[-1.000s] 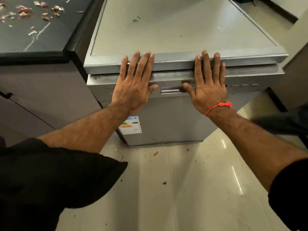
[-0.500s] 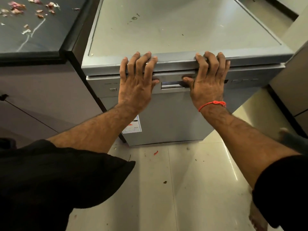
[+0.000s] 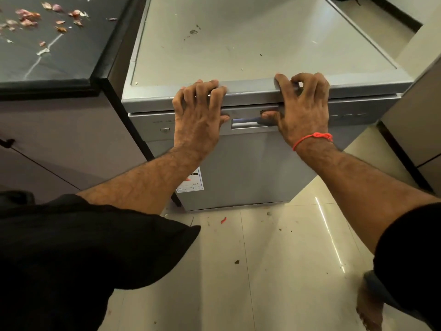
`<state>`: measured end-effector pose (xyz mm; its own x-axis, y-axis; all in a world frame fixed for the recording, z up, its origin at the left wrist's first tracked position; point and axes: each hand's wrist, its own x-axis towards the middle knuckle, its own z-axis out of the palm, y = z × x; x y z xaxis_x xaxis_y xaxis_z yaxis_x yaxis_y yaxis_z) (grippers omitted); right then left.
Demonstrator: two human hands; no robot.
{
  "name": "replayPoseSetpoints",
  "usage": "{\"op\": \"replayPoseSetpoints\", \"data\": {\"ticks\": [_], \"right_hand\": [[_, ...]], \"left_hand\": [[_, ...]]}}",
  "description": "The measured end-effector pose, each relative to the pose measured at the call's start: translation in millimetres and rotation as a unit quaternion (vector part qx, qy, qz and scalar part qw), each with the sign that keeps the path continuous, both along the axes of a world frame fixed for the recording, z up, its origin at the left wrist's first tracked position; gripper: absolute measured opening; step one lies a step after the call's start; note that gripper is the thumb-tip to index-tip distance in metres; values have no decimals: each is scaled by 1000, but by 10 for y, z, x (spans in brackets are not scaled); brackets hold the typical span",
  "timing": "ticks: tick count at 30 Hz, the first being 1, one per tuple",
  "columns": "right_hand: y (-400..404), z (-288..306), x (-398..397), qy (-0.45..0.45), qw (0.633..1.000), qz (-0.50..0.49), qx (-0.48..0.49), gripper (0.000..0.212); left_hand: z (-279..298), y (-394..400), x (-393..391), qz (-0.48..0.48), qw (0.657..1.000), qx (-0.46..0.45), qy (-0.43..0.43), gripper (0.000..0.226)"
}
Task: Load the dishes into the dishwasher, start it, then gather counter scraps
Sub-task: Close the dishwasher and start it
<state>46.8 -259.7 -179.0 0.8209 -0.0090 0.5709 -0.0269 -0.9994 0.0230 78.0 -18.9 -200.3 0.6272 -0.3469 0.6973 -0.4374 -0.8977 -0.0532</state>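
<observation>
Both hands are hooking curled fingers over the closed dishwasher's (image 3: 238, 163) front top edge, left hand (image 3: 199, 118) beside right hand (image 3: 301, 111); onion-skin scraps (image 3: 31, 19) are lying on the dark counter (image 3: 71, 56) alongside.

pale glossy floor tiles (image 3: 274, 271) carry a small red fragment (image 3: 223, 220) and dark crumbs (image 3: 237, 262) near the appliance's foot, grey cabinet fronts (image 3: 62, 139) stand at the left with a dark handle (image 3: 8, 142), and a bare foot (image 3: 368, 311) shows at lower right.
</observation>
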Motion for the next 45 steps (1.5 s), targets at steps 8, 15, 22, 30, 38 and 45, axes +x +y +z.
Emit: {"op": "replayPoseSetpoints", "data": {"ticks": [8, 15, 22, 30, 38, 45], "right_hand": [[-27, -61, -15, 5, 1000, 14, 14, 79], [-43, -99, 5, -5, 1000, 14, 15, 79], [-60, -147, 19, -47, 999, 18, 2, 77], [-96, -212, 60, -89, 996, 23, -10, 75], [-68, -273, 113, -145, 989, 15, -4, 70], [-33, -241, 82, -134, 991, 8, 4, 69]], "left_hand": [[82, 19, 12, 33, 998, 54, 16, 78], [53, 23, 19, 35, 998, 48, 11, 79], [50, 22, -2, 30, 999, 42, 16, 79], [18, 12, 12, 36, 998, 43, 17, 76], [-37, -14, 52, 48, 998, 37, -3, 75], [-16, -36, 28, 56, 998, 35, -13, 74]]}}
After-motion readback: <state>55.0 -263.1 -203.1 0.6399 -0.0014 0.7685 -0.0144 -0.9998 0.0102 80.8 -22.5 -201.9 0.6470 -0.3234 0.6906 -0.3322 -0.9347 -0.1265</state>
